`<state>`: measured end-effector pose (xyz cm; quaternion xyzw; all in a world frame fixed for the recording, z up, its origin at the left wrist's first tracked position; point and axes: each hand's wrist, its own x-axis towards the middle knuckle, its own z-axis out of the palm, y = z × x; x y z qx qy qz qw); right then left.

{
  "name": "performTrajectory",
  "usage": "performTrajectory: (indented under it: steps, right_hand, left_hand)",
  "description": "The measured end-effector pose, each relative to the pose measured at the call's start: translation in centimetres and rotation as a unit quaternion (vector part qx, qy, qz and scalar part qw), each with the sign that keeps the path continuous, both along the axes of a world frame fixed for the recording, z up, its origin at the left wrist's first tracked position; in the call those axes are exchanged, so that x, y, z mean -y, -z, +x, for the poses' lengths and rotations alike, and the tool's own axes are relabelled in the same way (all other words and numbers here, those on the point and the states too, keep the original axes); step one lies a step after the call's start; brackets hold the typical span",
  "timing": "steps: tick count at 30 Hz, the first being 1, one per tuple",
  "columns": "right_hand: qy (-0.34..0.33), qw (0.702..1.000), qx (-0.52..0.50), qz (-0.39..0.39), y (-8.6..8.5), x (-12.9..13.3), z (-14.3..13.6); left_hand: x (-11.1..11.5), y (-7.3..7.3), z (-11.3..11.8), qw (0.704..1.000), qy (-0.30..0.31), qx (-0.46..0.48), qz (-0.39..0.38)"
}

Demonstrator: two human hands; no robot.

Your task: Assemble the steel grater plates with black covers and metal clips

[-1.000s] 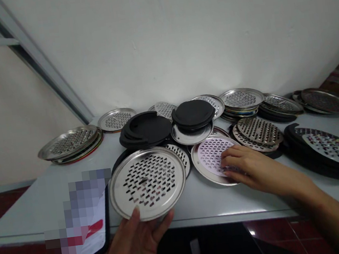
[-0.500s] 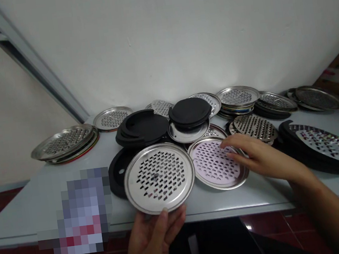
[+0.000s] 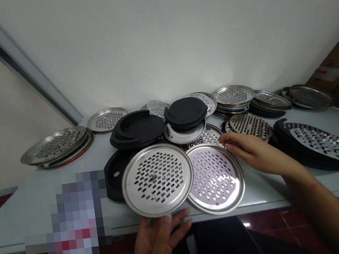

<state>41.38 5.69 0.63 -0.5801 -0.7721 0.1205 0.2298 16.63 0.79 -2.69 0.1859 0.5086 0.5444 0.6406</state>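
Beyond everything else, a pale wall (image 3: pixel 158 37) filled the top of my view, with the grey table (image 3: pixel 266 189) stretching below it from edge to edge. At the right of the frame I saw a perforated plate (image 3: pixel 320 143) lying on black backing pieces (image 3: pixel 283 150); at the left, a stack of rimmed grater discs (image 3: pixel 57 145) rested near the table's side. A blurred-out patch at lower left hid whatever was under it. Slightly above centre sat a broad black dish (image 3: pixel 149 127), with a smaller black dish (image 3: pixel 186 110) just beside it, atop a shiny plate. In the lower middle, the steel grater disc (image 3: pixel 159 179) was tipped up towards my camera, and its right rim overlapped the lilac-tinted disc (image 3: pixel 214 179). That second disc had just come forward to the front edge, its face now uncovered by fingers, so I judged the pair easier to compare or handle. My left hand (image 3: pixel 156 244) grasped the steel disc by its lower rim, thumb in front. My right hand (image 3: pixel 256 153) was half curled at the lilac disc's upper right; I couldn't tell whether it gripped the rim. Smallest of all was a dark mark (image 3: pixel 153 177) near the steel disc's middle.
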Motion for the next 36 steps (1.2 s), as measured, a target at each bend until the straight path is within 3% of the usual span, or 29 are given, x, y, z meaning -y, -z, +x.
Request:
performTrajectory:
  steps: [10, 14, 17, 20, 22, 29, 36]
  right_hand:
    - [0.032, 0.995, 0.045, -0.088, 0.6, -0.1, -0.4]
    - [0.024, 0.997, -0.001, -0.079, 0.6, -0.4, -0.4]
    - [0.006, 0.989, -0.093, -0.111, 0.5, -0.7, -0.4]
    - [-0.011, 0.954, -0.231, -0.193, 0.4, -0.9, -0.3]
    - [0.023, 0.922, -0.317, -0.220, 0.3, -1.0, -0.2]
    - [0.169, 0.839, -0.489, -0.171, -0.3, -1.2, 0.4]
    - [0.206, 0.781, -0.577, -0.120, -1.5, -1.1, 1.4]
  left_hand:
    - [1.4, 0.7, 2.1, 0.998, 0.026, -0.047, 0.032]
    - [1.0, 0.8, 2.1, 0.998, 0.044, -0.024, 0.042]
    - [0.4, 0.5, 2.3, 0.997, 0.063, -0.018, 0.048]
    - [-0.2, 0.0, 2.6, 0.995, 0.085, -0.020, 0.055]
    - [-0.4, -0.3, 3.0, 0.992, 0.102, -0.020, 0.066]
    - [-1.1, -0.2, 3.8, 0.982, 0.174, -0.042, 0.069]
    - [-2.2, 0.1, 4.4, 0.948, 0.284, -0.108, 0.098]
